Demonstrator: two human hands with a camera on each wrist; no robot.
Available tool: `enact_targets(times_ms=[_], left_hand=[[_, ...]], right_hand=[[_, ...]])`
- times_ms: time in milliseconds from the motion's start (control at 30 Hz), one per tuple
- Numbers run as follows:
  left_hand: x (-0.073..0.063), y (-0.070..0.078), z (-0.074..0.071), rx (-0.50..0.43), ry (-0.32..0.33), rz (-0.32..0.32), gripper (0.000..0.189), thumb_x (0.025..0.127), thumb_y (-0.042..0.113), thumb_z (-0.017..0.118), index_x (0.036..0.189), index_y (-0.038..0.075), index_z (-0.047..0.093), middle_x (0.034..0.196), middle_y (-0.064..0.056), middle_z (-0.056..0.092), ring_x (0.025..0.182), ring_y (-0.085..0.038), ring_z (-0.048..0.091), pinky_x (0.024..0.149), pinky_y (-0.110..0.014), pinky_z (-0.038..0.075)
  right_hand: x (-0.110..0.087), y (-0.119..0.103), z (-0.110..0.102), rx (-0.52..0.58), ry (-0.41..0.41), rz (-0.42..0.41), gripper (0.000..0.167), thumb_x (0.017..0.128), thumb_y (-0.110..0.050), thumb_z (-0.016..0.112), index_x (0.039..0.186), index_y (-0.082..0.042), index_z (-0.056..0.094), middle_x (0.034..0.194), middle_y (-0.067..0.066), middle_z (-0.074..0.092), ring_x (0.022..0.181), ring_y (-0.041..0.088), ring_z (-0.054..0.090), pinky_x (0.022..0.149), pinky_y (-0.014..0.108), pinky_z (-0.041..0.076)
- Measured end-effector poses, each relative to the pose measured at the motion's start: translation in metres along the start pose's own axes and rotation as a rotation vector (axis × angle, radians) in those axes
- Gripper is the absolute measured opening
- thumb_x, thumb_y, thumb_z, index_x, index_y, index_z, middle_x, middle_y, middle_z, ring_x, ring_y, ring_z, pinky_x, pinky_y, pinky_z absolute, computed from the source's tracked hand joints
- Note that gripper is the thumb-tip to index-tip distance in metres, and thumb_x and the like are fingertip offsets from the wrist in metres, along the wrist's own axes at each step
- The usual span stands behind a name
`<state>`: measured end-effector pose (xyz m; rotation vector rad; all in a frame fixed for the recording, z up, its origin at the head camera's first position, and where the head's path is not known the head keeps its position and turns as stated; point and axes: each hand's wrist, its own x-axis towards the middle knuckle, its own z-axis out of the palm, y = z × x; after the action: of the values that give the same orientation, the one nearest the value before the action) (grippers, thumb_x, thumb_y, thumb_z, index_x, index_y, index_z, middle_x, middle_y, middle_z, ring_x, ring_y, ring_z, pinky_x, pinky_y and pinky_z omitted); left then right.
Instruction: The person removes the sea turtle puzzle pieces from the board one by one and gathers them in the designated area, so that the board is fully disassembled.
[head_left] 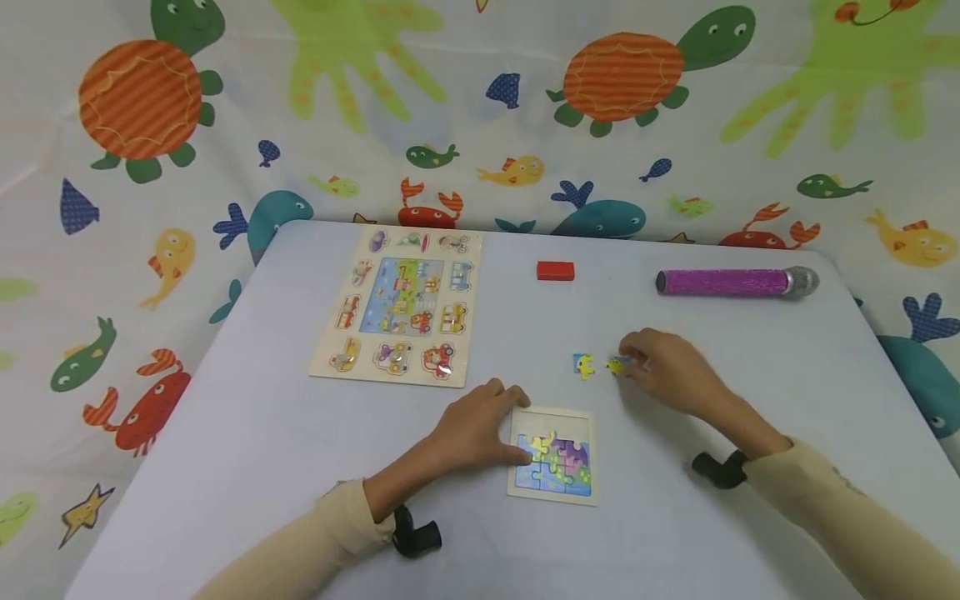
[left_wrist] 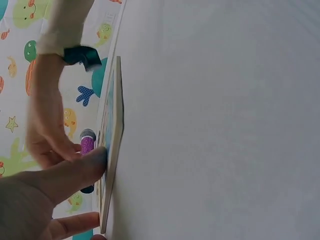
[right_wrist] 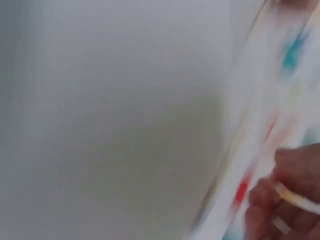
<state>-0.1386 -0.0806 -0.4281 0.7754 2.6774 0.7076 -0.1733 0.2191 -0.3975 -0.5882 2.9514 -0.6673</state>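
Note:
A small jigsaw tray [head_left: 552,413] lies near the table's front, with several coloured pieces fitted in it. My left hand [head_left: 512,427] rests on the tray's left edge, thumb on the fitted pieces. The left wrist view shows the tray [left_wrist: 116,135] edge-on with my straight fingers [left_wrist: 80,170] touching it. My right hand [head_left: 630,357] is farther back to the right and pinches a yellow puzzle piece [head_left: 615,365] on the table. Just left of it lies a loose blue-and-yellow piece [head_left: 584,365]. The blurred right wrist view shows curled fingers [right_wrist: 295,175] round something thin.
A large wooden vehicle puzzle board [head_left: 397,304] lies at the back left. A red block [head_left: 555,270] and a purple glitter microphone [head_left: 731,282] lie along the back. A sea-creature cloth [head_left: 480,108] hangs behind the white table [head_left: 247,433].

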Motion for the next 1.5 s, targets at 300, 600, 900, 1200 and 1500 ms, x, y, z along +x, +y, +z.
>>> enact_targets(times_ms=[300, 600, 900, 1200, 1500], left_hand=[[-0.003, 0.000, -0.003, -0.009, -0.021, 0.032, 0.073, 0.075, 0.041, 0.091, 0.136, 0.014, 0.062, 0.107, -0.001, 0.057, 0.089, -0.014, 0.049, 0.073, -0.028, 0.044], [-0.008, -0.001, -0.003, 0.022, -0.058, 0.064, 0.087, 0.071, 0.038, 0.095, 0.144, 0.009, 0.057, 0.114, -0.004, 0.055, 0.098, -0.017, 0.049, 0.079, -0.028, 0.046], [-0.009, 0.001, -0.003, 0.005, -0.050, 0.066, 0.085, 0.069, 0.036, 0.096, 0.142, 0.010, 0.059, 0.106, -0.001, 0.053, 0.093, -0.016, 0.046, 0.075, -0.026, 0.044], [-0.010, 0.003, -0.004, -0.003, -0.057, 0.055, 0.086, 0.069, 0.036, 0.096, 0.142, 0.008, 0.059, 0.108, -0.002, 0.052, 0.094, -0.016, 0.046, 0.076, -0.026, 0.044], [-0.009, 0.002, -0.001, -0.009, -0.056, 0.055, 0.091, 0.068, 0.037, 0.096, 0.144, 0.007, 0.056, 0.112, -0.005, 0.054, 0.094, -0.016, 0.046, 0.074, -0.027, 0.043]], right_hand=[[-0.022, -0.107, 0.053, -0.016, -0.124, -0.222, 0.029, 0.083, -0.012, 0.083, 0.110, -0.003, 0.073, 0.104, 0.004, 0.068, 0.096, 0.021, 0.061, 0.079, 0.037, 0.054], [-0.023, -0.115, 0.075, -0.059, -0.097, -0.233, 0.024, 0.079, -0.002, 0.080, 0.101, 0.000, 0.070, 0.089, 0.002, 0.058, 0.083, 0.018, 0.049, 0.065, 0.028, 0.045], [-0.012, -0.107, 0.076, 0.204, -0.180, -0.082, 0.027, 0.079, 0.004, 0.080, 0.089, -0.011, 0.060, 0.078, -0.003, 0.050, 0.075, 0.014, 0.046, 0.068, 0.031, 0.041], [-0.013, -0.093, 0.069, 0.464, -0.185, -0.060, 0.016, 0.090, 0.000, 0.073, 0.088, -0.015, 0.066, 0.075, -0.008, 0.056, 0.073, 0.011, 0.053, 0.068, 0.027, 0.045], [0.000, -0.043, 0.027, 0.466, -0.061, 0.140, 0.001, 0.095, -0.009, 0.071, 0.094, -0.008, 0.072, 0.086, 0.002, 0.064, 0.085, 0.022, 0.056, 0.073, 0.034, 0.048]])
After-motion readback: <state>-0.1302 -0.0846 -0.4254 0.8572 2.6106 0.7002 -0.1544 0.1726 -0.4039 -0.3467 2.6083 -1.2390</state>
